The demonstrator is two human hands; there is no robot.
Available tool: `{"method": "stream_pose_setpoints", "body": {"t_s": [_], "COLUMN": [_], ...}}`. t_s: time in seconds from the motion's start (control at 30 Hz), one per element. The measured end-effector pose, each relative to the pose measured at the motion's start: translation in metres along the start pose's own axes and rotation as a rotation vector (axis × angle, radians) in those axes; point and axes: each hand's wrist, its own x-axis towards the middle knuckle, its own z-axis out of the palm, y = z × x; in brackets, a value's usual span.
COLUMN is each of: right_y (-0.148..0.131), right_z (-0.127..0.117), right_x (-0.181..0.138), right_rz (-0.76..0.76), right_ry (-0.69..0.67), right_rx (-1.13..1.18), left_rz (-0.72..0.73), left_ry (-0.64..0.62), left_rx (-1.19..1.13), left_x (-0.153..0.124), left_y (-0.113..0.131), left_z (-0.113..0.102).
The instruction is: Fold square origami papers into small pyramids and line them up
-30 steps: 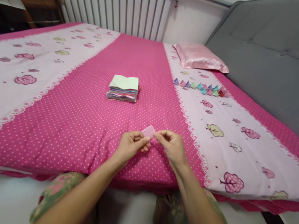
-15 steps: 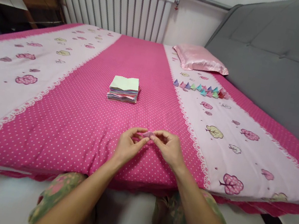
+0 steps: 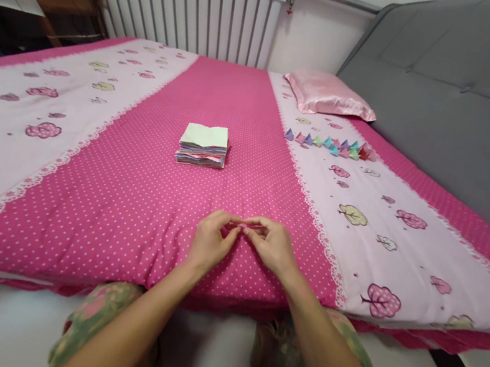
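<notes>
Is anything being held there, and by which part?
A small pink paper, pinched by the left hand and right hand; it's mostly hidden, so which part cannot be told.

Pink paper (image 3: 244, 226), mostly hidden, sits pinched between left grip (image 3: 211, 239) and right grip (image 3: 275, 247).

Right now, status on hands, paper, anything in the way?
Left hand and right hand pinching pink paper between them. Paper mostly hidden. Paper stack farther off, apart from both hands, not blocking.
</notes>
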Motion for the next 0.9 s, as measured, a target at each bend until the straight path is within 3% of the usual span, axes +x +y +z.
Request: {"method": "stream_pose_setpoints", "body": {"t_s": [0.37, 0.7, 0.9], "right_y": [-0.006, -0.013, -0.012], "right_z": [-0.003, -0.001, 0.0], "right_x": [-0.001, -0.003, -0.003], "right_rz": [-0.086, -0.092, -0.094], "right_ry": [0.103, 0.107, 0.134], "right_rx": [-0.13, -0.139, -0.15], "left_rz": [-0.094, -0.137, -0.076], "left_ry": [0.028, 0.049, 0.033], "left_rx": [-0.139, -0.217, -0.09], "left_x": [-0.001, -0.002, -0.003], "left_y": [-0.002, 0.0, 0.004], "left_z": [0.004, 0.007, 0.003]}}
